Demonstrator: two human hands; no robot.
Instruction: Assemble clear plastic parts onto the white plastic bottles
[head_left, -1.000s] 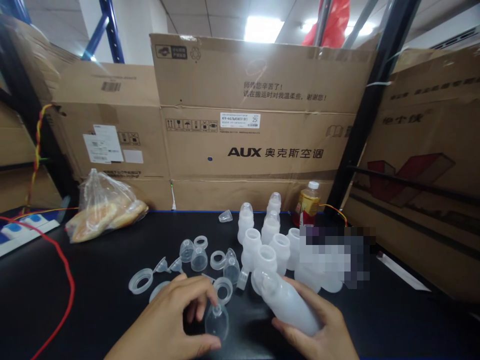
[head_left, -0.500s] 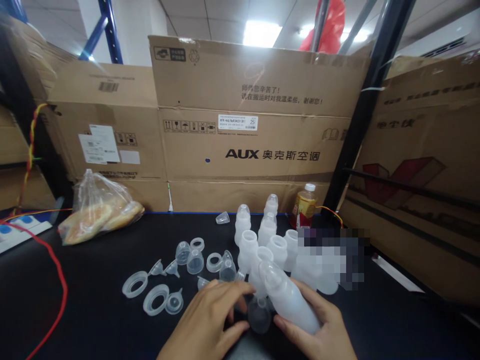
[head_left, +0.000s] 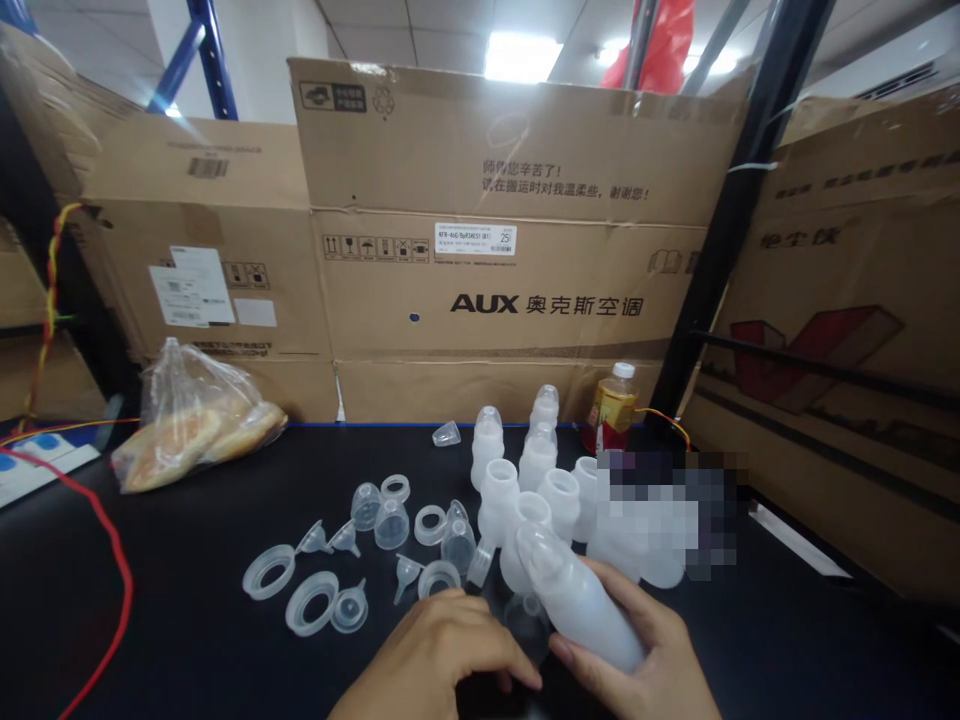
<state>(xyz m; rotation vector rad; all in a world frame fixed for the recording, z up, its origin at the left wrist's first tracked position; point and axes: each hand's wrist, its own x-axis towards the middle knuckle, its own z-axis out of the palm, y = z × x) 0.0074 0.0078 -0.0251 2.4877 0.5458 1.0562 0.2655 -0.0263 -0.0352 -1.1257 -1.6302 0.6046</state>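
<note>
My right hand (head_left: pixel 637 650) is wrapped round a white baby bottle (head_left: pixel 585 600), tilted with its teat end up and to the left. Beside it, palm down, my left hand (head_left: pixel 442 655) has its index finger stretched towards the right; the thumb is hidden, and nothing shows in its fingers. Just behind that finger a clear dome cap (head_left: pixel 525 620) stands on the black table. Open-necked bottles (head_left: pixel 499 500) are grouped beyond my hands. Left of them lie screw rings (head_left: pixel 311 603), funnel-shaped teats (head_left: pixel 407 575) and clear domes (head_left: pixel 391 525).
Capped bottles (head_left: pixel 488 450) stand at the back, near a drink bottle (head_left: pixel 611 410) with a yellow label. A bag of bread (head_left: pixel 199 430) and a red cable (head_left: pixel 112 540) are on the left. Cardboard boxes (head_left: pixel 487 350) wall the back; a blurred patch covers things at the right.
My left hand has shifted slightly right and down, with its fingers lower in front of the clear dome cap. The right hand still holds the bottle at nearly the same tilt.
</note>
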